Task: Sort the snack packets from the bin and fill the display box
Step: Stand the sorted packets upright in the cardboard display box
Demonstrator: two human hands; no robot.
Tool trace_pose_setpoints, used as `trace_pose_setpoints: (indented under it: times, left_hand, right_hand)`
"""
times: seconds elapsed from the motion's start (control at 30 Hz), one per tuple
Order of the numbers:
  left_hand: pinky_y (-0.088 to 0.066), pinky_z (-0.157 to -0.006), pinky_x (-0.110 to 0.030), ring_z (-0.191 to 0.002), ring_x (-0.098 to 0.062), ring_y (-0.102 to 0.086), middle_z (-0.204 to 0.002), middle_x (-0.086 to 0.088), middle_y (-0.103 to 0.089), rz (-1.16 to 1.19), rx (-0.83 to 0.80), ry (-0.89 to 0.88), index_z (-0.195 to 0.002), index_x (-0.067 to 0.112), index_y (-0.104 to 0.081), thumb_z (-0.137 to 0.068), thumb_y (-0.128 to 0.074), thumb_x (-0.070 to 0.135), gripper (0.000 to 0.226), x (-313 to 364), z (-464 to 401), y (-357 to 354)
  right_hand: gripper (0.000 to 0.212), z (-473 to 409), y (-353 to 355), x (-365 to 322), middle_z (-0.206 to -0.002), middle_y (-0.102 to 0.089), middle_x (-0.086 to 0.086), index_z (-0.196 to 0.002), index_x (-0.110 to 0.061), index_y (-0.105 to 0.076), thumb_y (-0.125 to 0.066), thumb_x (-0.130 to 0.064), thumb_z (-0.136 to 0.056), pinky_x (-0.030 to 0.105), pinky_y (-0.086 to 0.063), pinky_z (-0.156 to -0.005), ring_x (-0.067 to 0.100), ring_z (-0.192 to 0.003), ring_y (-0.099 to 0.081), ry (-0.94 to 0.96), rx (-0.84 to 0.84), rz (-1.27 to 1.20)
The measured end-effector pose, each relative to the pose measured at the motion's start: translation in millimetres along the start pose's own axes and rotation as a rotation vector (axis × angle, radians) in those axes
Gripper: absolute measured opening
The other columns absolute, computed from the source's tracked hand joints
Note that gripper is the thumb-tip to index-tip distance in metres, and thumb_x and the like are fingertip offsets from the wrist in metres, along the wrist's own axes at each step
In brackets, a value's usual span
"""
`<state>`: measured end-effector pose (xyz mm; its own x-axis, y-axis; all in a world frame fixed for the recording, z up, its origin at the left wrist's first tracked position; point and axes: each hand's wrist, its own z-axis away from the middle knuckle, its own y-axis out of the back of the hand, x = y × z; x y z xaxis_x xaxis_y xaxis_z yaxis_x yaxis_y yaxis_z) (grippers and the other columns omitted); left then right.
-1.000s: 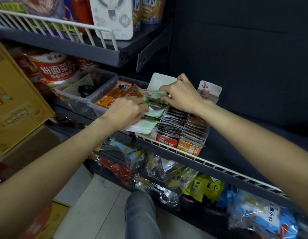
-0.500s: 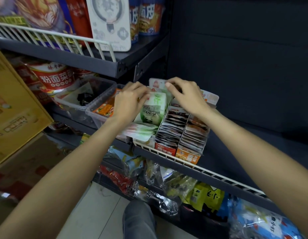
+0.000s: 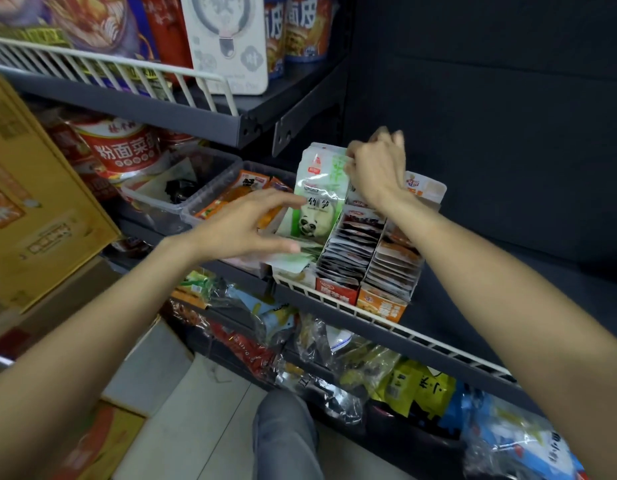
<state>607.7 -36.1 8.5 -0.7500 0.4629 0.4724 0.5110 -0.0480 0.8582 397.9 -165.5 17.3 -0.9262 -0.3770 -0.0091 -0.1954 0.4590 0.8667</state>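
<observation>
The right hand (image 3: 378, 169) is now pinching the top edge of the upright stack of green-and-white panda-printed snack packets (image 3: 319, 199), fingers curled over its far side, so that the stack is standing on end in the left compartment of the cardboard display box (image 3: 383, 303). Half a second ago both hands were closing on this stack; a second ago the packets were lying flat and fanned. The left hand (image 3: 244, 226) is now hanging just left of the stack, fingers spread and relaxed, its fingertips near the packet faces; whether they are touching cannot be told. Judged from this, the sorted green packets are being squared up and seated, while a few flat green packets (image 3: 293, 259) are lying loose at the near end of the same compartment, awaiting standing up.

The two compartments to the right are holding dense rows of dark sachets (image 3: 352, 244) and orange-brown sachets (image 3: 395, 261), leaving no free room on that side. The clear plastic bin (image 3: 210, 211), holding orange packets (image 3: 241, 195), is sitting just left of the box, so lateral room for the left hand is narrow. The white wire shelf rail (image 3: 338, 303) is bounding the near edge, and the grey upper shelf (image 3: 182, 112) is overhanging to the far left; open space is lying above and right of the stack.
</observation>
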Motion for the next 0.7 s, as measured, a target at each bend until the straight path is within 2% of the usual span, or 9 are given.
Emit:
trace_pose_setpoints:
  times: [0.07,0.13,0.17,0.23,0.33,0.4,0.47,0.63,0.7]
  left_hand:
    - [-0.032,-0.106,-0.027,-0.129,-0.004,-0.037,-0.142,0.012,-0.042,-0.189,-0.223,-0.005,-0.141,0.033,-0.038,-0.068,-0.063,0.069,0.085,-2.9,7.1,5.3]
    - [-0.038,-0.105,-0.034,-0.127,-0.011,-0.044,-0.141,0.008,-0.046,-0.418,-0.267,-0.051,-0.140,0.029,-0.043,-0.078,-0.067,0.053,0.070,-8.9,9.1,0.7]
    - [-0.046,-0.098,-0.039,-0.120,-0.014,-0.053,-0.135,0.007,-0.054,-0.448,-0.211,-0.101,-0.134,0.028,-0.051,-0.084,-0.066,0.042,0.053,-12.0,8.3,-4.0]
    - [-0.056,-0.074,-0.039,-0.096,-0.018,-0.067,-0.112,0.005,-0.069,-0.434,-0.016,-0.173,-0.113,0.024,-0.068,-0.090,-0.062,0.027,0.024,-14.8,4.5,-11.6]
    - [-0.047,-0.056,-0.030,-0.073,-0.027,-0.069,-0.086,-0.002,-0.072,-0.515,0.246,-0.149,-0.091,0.015,-0.070,-0.088,-0.065,0.020,0.008,-10.4,-12.0,-19.0]
    - [-0.042,-0.054,-0.026,-0.069,-0.026,-0.067,-0.077,-0.002,-0.070,-0.536,0.343,-0.115,-0.088,0.015,-0.067,-0.085,-0.068,0.017,0.004,-7.8,-27.1,-24.5]
    - [-0.045,-0.054,-0.028,-0.070,-0.027,-0.065,-0.075,-0.001,-0.068,-0.504,0.411,-0.075,-0.087,0.016,-0.066,-0.083,-0.069,0.016,0.005,-8.2,-43.6,-30.8]
    - [-0.051,-0.067,-0.033,-0.076,-0.023,-0.067,-0.084,0.002,-0.072,-0.472,0.610,-0.089,-0.088,0.018,-0.070,-0.084,-0.066,0.020,0.006,-17.6,-68.5,-42.9]
    - [-0.052,-0.069,-0.034,-0.082,-0.021,-0.064,-0.089,0.004,-0.070,-0.469,0.680,-0.117,-0.091,0.019,-0.069,-0.087,-0.065,0.022,0.007,-23.0,-69.6,-48.7]
  right_hand:
    - [0.021,-1.0,-2.2,-2.5,-0.091,-0.068,0.012,-0.104,-0.015,-0.066,-0.049,-0.018,-0.092,0.039,-0.025,-0.095,0.028,-0.111,-0.047,-0.031,-0.016,0.015]
    - [0.023,2.0,-3.5,-2.8,-0.092,-0.068,0.011,-0.109,-0.014,-0.065,-0.049,-0.019,-0.092,0.039,-0.027,-0.093,0.028,-0.109,-0.048,-0.036,0.000,-0.010]
    - [0.025,4.4,-3.0,-1.8,-0.092,-0.068,0.011,-0.110,-0.014,-0.064,-0.049,-0.020,-0.092,0.038,-0.026,-0.091,0.028,-0.108,-0.048,-0.033,0.010,-0.038]
    - [0.027,9.1,0.3,1.6,-0.092,-0.067,0.010,-0.112,-0.015,-0.065,-0.049,-0.025,-0.093,0.035,-0.023,-0.089,0.026,-0.107,-0.047,-0.025,0.003,-0.119]
    - [0.029,15.4,7.7,4.4,-0.093,-0.068,0.005,-0.116,-0.019,-0.063,-0.049,-0.031,-0.094,0.034,-0.023,-0.091,0.023,-0.108,-0.047,0.013,-0.051,-0.212]
    - [0.031,20.6,10.9,4.9,-0.095,-0.068,0.001,-0.121,-0.021,-0.059,-0.051,-0.033,-0.093,0.034,-0.023,-0.093,0.023,-0.111,-0.046,0.019,-0.087,-0.298]
    - [0.035,27.1,12.4,6.0,-0.100,-0.068,-0.002,-0.126,-0.023,-0.053,-0.053,-0.035,-0.093,0.031,-0.021,-0.090,0.022,-0.113,-0.046,0.005,-0.111,-0.386]
    - [0.032,40.4,15.1,8.0,-0.118,-0.062,-0.004,-0.120,-0.020,-0.051,-0.053,-0.036,-0.092,0.031,-0.023,-0.086,0.021,-0.114,-0.047,0.016,-0.005,-0.469]
    - [0.030,41.6,16.4,7.8,-0.119,-0.060,-0.003,-0.118,-0.021,-0.051,-0.054,-0.035,-0.092,0.033,-0.023,-0.087,0.021,-0.115,-0.046,0.039,-0.037,-0.439]
